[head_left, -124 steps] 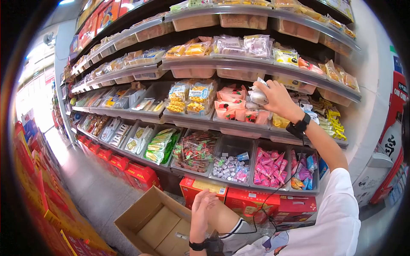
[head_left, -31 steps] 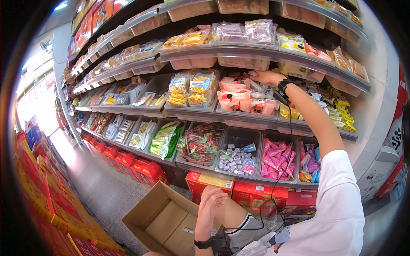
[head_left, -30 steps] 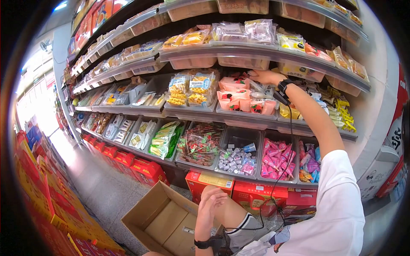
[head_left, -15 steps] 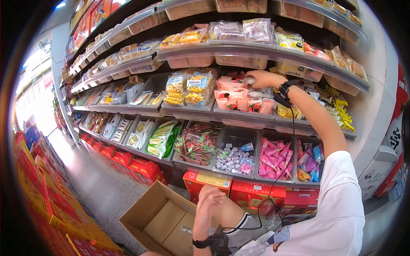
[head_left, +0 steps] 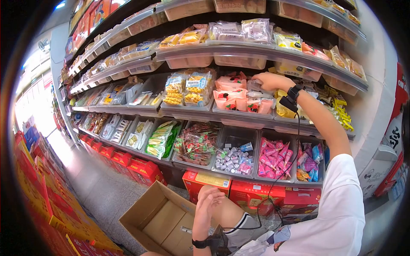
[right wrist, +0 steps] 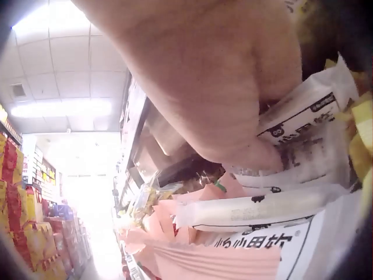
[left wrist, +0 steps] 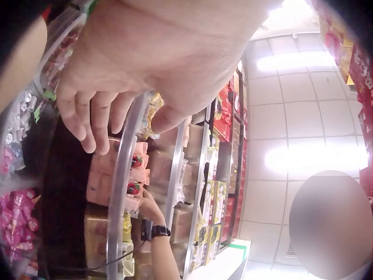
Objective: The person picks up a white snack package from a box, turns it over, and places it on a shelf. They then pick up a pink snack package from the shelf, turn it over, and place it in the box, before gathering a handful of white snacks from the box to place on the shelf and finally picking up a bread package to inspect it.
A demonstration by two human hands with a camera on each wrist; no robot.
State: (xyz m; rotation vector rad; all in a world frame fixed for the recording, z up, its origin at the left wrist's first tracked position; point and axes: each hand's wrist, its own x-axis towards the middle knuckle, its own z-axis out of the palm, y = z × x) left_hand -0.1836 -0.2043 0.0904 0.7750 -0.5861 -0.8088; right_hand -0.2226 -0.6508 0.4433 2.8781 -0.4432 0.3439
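Note:
My right hand reaches into a shelf bin between pink packets and yellow ones. In the right wrist view that hand pinches a white packet with dark lettering; its fingertips are partly hidden behind the wrapper. More white packets lie just below the thumb, beside pink wrappers. My left hand is held by the knee, above the side of the cardboard box, holding nothing. Its fingers hang loosely bent in the left wrist view, where the hand fills the top.
An open cardboard box stands on the floor with a small item inside. Lower bins hold pink cones and small silvery cups. Red boxes sit under the shelves. A black cable hangs from the right wrist.
My right hand has moved from the back of the bin, over the pink packets, slightly right and down to the white packets. The left hand stays by the knee.

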